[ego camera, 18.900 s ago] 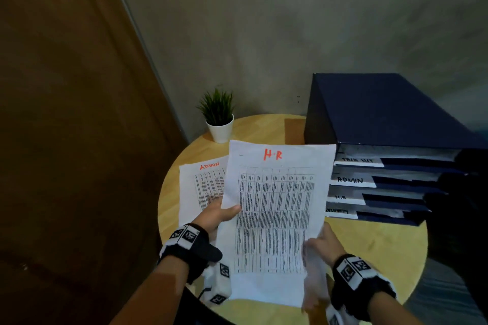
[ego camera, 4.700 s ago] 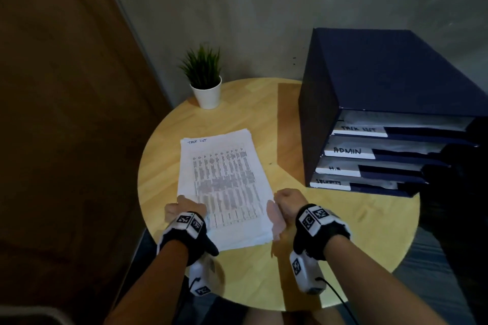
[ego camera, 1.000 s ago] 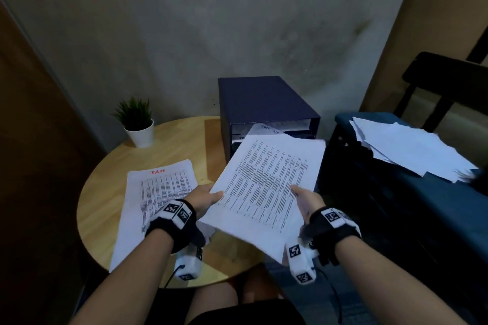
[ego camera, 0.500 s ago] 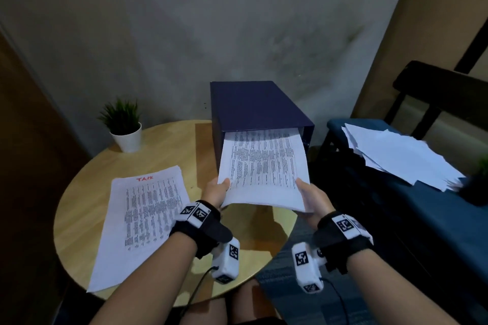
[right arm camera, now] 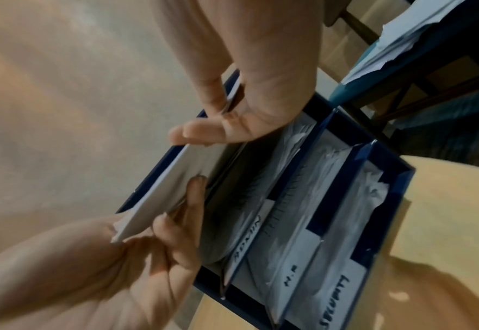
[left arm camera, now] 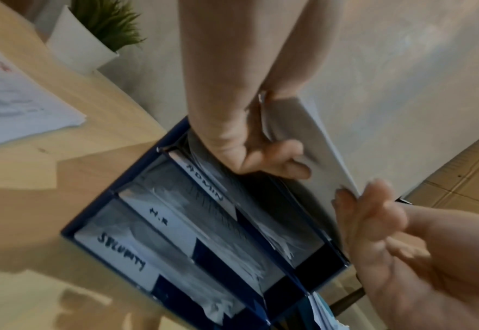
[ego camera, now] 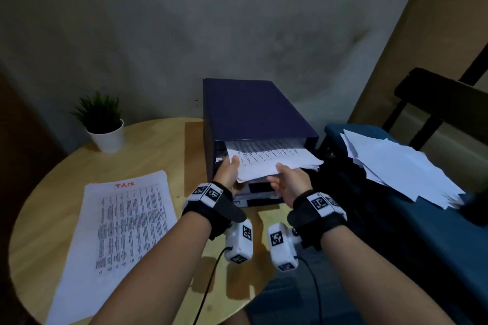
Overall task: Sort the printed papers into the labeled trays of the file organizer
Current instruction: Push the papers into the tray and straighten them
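Observation:
A stack of printed papers (ego camera: 266, 163) sticks about halfway into the top tray of the dark blue file organizer (ego camera: 250, 108). My left hand (ego camera: 232, 166) grips its near left corner, thumb on top and fingers curled beneath (left arm camera: 275, 163). My right hand (ego camera: 284, 174) pinches the near edge further right, with its fingers under the sheets. In the left wrist view the trays below read ADMIN (left arm camera: 207, 185), H.R (left arm camera: 159, 215) and SECURITY (left arm camera: 119, 252), each holding paper. A second stack headed "TASK" in red (ego camera: 118, 232) lies on the table to the left.
The organizer stands on a round wooden table (ego camera: 163, 145), by its right edge. A small potted plant (ego camera: 105, 124) sits at the back left. A dark chair (ego camera: 435, 103) on the right holds loose white sheets (ego camera: 396, 163). A grey wall is close behind.
Over the last second both hands have pushed the stack forward, from the air in front of the organizer into its top tray. The stack on the table has not moved.

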A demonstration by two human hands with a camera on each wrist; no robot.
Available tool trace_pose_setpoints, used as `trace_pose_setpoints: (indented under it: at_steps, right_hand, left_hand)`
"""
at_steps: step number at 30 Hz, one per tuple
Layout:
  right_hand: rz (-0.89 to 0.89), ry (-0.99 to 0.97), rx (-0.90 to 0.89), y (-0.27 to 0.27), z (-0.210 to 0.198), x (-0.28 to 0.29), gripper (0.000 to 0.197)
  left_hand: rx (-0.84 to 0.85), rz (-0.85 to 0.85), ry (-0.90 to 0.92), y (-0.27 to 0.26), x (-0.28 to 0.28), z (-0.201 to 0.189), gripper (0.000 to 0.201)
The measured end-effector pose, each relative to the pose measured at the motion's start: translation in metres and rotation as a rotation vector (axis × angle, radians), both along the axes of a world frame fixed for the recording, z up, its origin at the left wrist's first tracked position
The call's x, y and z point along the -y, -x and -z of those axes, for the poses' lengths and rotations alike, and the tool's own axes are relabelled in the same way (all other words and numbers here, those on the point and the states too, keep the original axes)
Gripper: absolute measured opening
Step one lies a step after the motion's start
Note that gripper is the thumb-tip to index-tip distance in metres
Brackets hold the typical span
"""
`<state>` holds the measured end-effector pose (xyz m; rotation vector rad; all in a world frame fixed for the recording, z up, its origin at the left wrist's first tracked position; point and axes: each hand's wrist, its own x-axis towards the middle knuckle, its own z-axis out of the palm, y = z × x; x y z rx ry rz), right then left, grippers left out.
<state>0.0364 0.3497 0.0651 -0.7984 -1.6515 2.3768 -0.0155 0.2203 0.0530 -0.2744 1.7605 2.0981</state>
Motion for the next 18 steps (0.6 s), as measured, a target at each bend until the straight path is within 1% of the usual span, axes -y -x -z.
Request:
trace_pose_setpoints:
  at_steps: [3,4,5,6,8,11,12,13,14,16,18]
  right_hand:
    - [0.068,0.030,-0.021,0.026,0.001,0.006,0.007]
    - [0.087,0.035,-0.034,0.031,0.001,0.009,0.013]
    - [0.107,0.045,-0.049,0.038,0.005,0.010,0.019]
    - [0.137,0.059,-0.060,0.040,0.005,0.014,0.020]
    - [0.206,0.107,-0.112,0.046,0.007,0.019,0.010]
    - [0.313,0.165,-0.210,0.054,0.012,0.020,0.046]
    - [0.314,0.148,-0.225,0.057,0.013,0.019,0.052]
    - [0.289,0.116,-0.228,0.060,0.015,0.018,0.053]
    - [0.235,0.066,-0.216,0.062,0.016,0.018,0.050]
    - [0.079,0.027,-0.181,0.068,0.015,0.020,0.037]
    - [-0.030,0.046,-0.194,0.071,0.013,0.022,0.023]
  left_hand:
    - [-0.032,0.079,-0.111,0.004,0.010,-0.002,0.045]
    - [-0.042,0.085,-0.128,0.005,0.015,-0.002,0.044]
    - [-0.048,0.085,-0.117,0.004,0.021,-0.001,0.043]
    - [-0.052,0.087,-0.098,0.004,0.028,0.002,0.040]
    - [-0.062,0.116,-0.026,0.002,0.044,0.010,0.036]
    - [-0.034,0.124,0.091,-0.004,0.077,0.026,0.026]
    - [-0.007,0.098,0.108,-0.006,0.090,0.032,0.024]
    - [0.023,0.062,0.121,-0.008,0.103,0.039,0.023]
    - [0.049,0.015,0.138,-0.009,0.116,0.047,0.023]
    - [0.097,-0.092,0.163,-0.013,0.142,0.060,0.024]
    - [0.129,-0.190,0.201,-0.017,0.166,0.072,0.025]
